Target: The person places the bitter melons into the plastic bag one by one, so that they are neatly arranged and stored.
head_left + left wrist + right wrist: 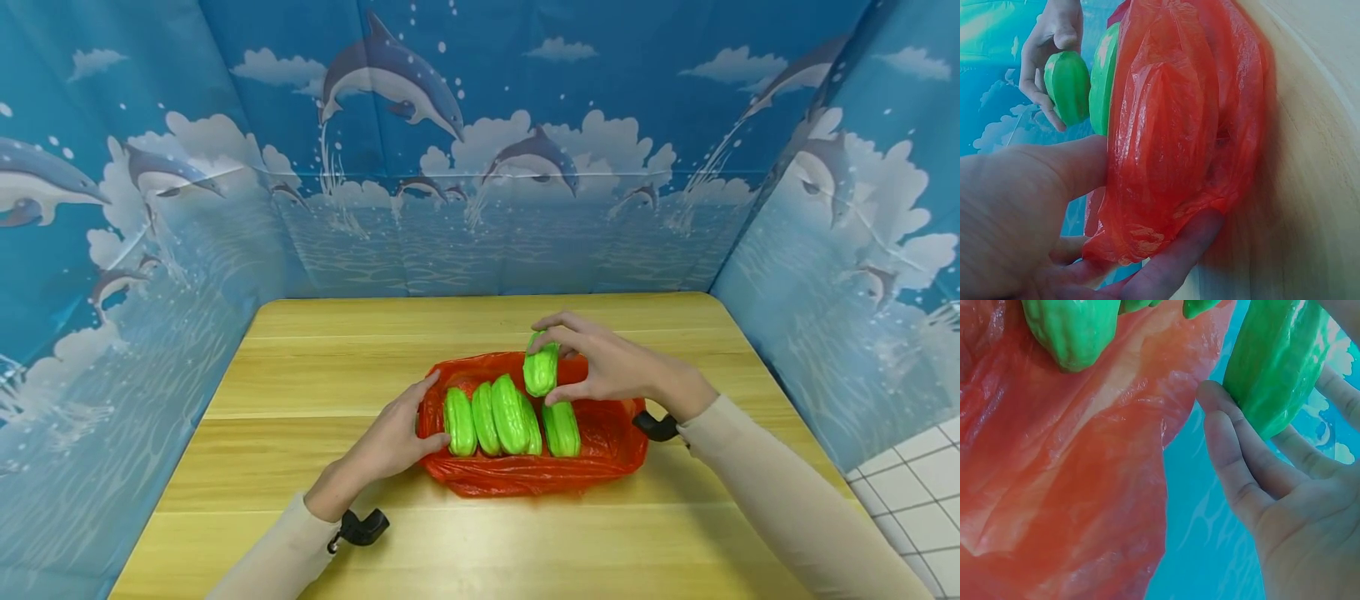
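Observation:
A red plastic bag [525, 479], spread wide with its mouth up, lies on the table and contains several glossy green ridged gourds [510, 414]. My left hand [390, 437] grips the bag's left end. In the left wrist view, its thumb and fingers [1175, 256] press against the red plastic. Above the bag's far side, my right hand [607, 367] holds one green gourd [541, 369] between thumb and fingers. This held gourd [1279, 369] also shows in the right wrist view, tilted among the fingers, clear of the bag. The left wrist view hides most of the bag's contents.
Under the bag is a light wooden table [300, 467] with rounded far corners. A blue dolphin-print curtain [487, 233] surrounds its back and sides. White floor tiles [911, 483] show at the lower right. Each wrist carries a black camera mount [363, 527].

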